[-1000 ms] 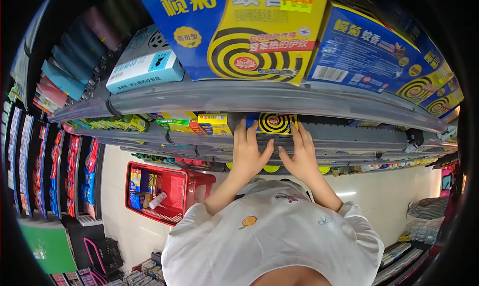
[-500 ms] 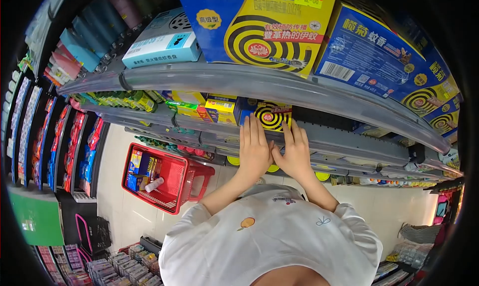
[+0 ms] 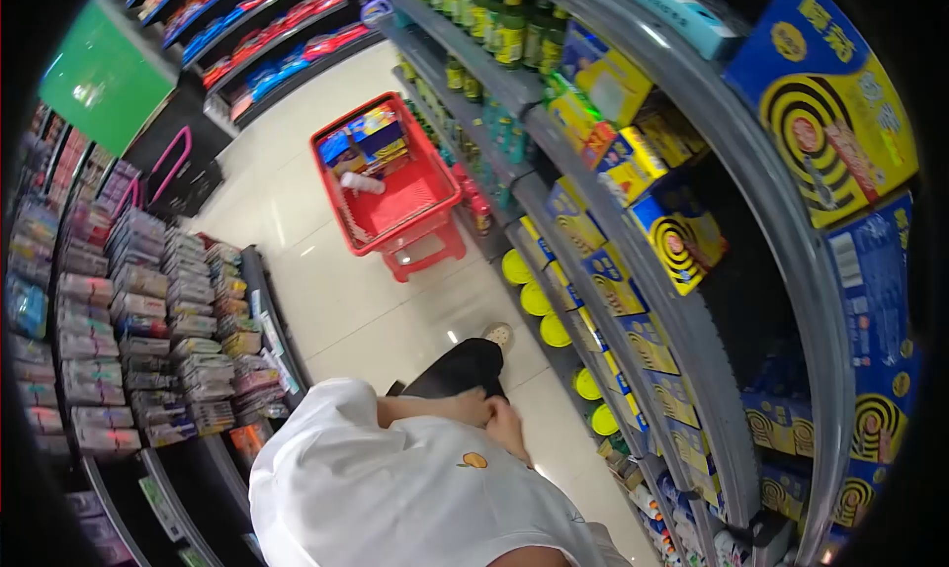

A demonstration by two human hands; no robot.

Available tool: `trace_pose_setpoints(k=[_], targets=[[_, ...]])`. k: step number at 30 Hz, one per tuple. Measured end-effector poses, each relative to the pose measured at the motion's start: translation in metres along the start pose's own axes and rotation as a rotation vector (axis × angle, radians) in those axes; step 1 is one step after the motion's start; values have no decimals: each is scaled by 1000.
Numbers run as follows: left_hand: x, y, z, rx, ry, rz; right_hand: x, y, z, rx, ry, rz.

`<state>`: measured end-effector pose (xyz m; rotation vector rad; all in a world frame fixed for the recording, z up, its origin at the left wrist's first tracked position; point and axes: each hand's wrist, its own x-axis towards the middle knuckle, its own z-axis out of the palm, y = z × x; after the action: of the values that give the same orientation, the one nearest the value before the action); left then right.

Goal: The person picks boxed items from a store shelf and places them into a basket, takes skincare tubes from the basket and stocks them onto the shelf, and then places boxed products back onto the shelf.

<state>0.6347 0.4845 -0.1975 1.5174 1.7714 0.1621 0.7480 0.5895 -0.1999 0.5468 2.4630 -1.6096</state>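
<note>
My left hand (image 3: 469,407) and my right hand (image 3: 507,429) are close together in front of my waist, away from the shelf. Both look small and smeared, and their fingers cannot be made out; no held thing shows. To the right, a blue and yellow mosquito coil box (image 3: 679,239) with a black spiral sits on the shelf, apart from my hands. Beside it stands a yellow box (image 3: 633,167). A red shopping basket (image 3: 435,176) on the floor ahead holds several blue and yellow boxes (image 3: 366,142) and a white bottle (image 3: 362,182).
Grey shelving (image 3: 712,399) runs along my right, with green bottles (image 3: 509,33) farther up and large mosquito coil boxes (image 3: 825,112) on its upper level. Racks of small packets (image 3: 138,320) stand on my left. Pale floor tiles (image 3: 346,290) lie between.
My hands have left the mosquito coil box on the shelf and come back to my waist. My body and view have turned left, toward the aisle and the red basket.
</note>
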Motion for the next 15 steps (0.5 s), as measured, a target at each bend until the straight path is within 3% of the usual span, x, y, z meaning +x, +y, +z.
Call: trace_pose_setpoints(k=[2, 5, 7, 9, 10, 13, 14, 15], targets=[[-22, -9, 49, -358, -139, -93, -16, -9, 19, 109, -114, 60], [-54, 0, 12, -119, -84, 26, -7, -49, 18, -98, -85, -120], [-65, -6, 31, -228, 30, -122, 2, -45, 39, -155, -191, -98], [-74, -28, 88, -338, 234, -168, 7, -44, 62, -190, -329, -65], [-57, -65, 150, -438, 218, 41, 10, -49, 69, -167, -374, -26], [-118, -43, 50, -447, -11, -227, 31, -67, 88, -277, -413, -103], [-141, -43, 37, -523, 204, -142, 36, -79, 96, -292, -411, -97], [-154, -55, 38, -534, 225, -163, 45, -98, 106, -333, -445, -97]])
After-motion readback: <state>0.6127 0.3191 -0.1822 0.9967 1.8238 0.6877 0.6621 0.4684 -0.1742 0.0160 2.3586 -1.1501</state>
